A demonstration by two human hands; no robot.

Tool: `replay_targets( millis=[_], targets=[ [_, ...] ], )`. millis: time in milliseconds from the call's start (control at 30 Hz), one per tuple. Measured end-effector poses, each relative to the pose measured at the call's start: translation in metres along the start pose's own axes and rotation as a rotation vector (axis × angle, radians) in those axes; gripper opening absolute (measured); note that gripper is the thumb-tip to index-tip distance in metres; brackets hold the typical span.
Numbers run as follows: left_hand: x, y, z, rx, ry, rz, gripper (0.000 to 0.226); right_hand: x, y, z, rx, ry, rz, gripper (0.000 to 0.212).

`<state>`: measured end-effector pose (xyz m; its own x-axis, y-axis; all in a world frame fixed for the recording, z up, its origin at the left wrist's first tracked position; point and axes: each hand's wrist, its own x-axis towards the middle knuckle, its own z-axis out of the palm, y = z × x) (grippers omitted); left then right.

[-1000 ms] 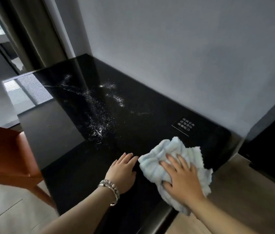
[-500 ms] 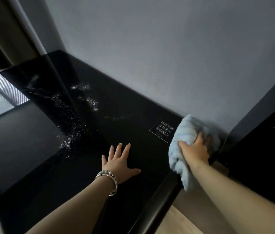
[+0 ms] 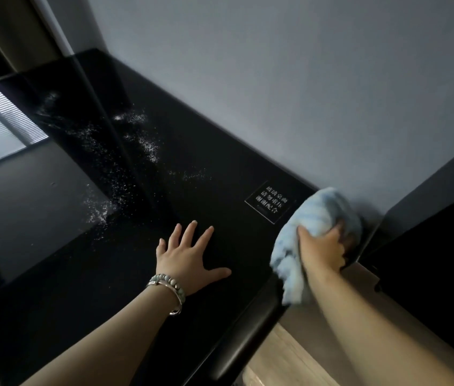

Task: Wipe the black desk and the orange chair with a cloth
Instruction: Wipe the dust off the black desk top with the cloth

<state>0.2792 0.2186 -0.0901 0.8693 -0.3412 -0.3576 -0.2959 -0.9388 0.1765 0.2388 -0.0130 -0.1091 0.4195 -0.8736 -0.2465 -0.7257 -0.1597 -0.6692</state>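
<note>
The glossy black desk (image 3: 198, 174) runs along the grey wall. White powder (image 3: 114, 188) is scattered over its middle and far part. My right hand (image 3: 322, 250) grips a bunched light-blue cloth (image 3: 315, 215) at the desk's right end, by the wall corner; part of the cloth hangs over the desk edge. My left hand (image 3: 189, 257) lies flat on the desk with fingers spread, left of the cloth. The orange chair shows only as a faint sliver at the far left edge.
A small black sign (image 3: 272, 201) with white characters lies on the desk just left of the cloth. A dark cabinet (image 3: 437, 274) stands to the right. Wooden floor (image 3: 298, 355) shows below the desk's rounded front edge.
My right hand carried the cloth from the near front of the desk to the far right corner by the wall and bunched it. My left hand spread its fingers. The view swung right, away from the chair.
</note>
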Motion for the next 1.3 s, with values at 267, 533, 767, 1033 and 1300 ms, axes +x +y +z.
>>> replay_targets(
  millis=[267,533,767,1033,1300],
  targets=[
    [-0.024,-0.022,0.012,-0.066,0.071,0.152,0.085,-0.114,0.042,0.007,0.085,-0.011,-0.064,0.075],
    [-0.087,-0.080,0.022,-0.051,0.050,0.354,0.086,-0.152,0.049,0.011,0.185,0.022,0.004,0.074],
    [-0.138,-0.132,0.033,0.054,-0.022,0.381,0.071,-0.318,0.084,0.041,0.050,0.054,-0.070,0.072],
    [-0.165,-0.147,0.039,0.058,-0.051,0.390,0.063,-0.304,0.075,0.030,-0.130,-0.073,-0.042,0.070],
    [-0.171,-0.148,0.039,-0.009,-0.015,0.383,0.055,-0.334,0.096,0.014,-0.723,-0.177,-0.677,0.062]
  ],
)
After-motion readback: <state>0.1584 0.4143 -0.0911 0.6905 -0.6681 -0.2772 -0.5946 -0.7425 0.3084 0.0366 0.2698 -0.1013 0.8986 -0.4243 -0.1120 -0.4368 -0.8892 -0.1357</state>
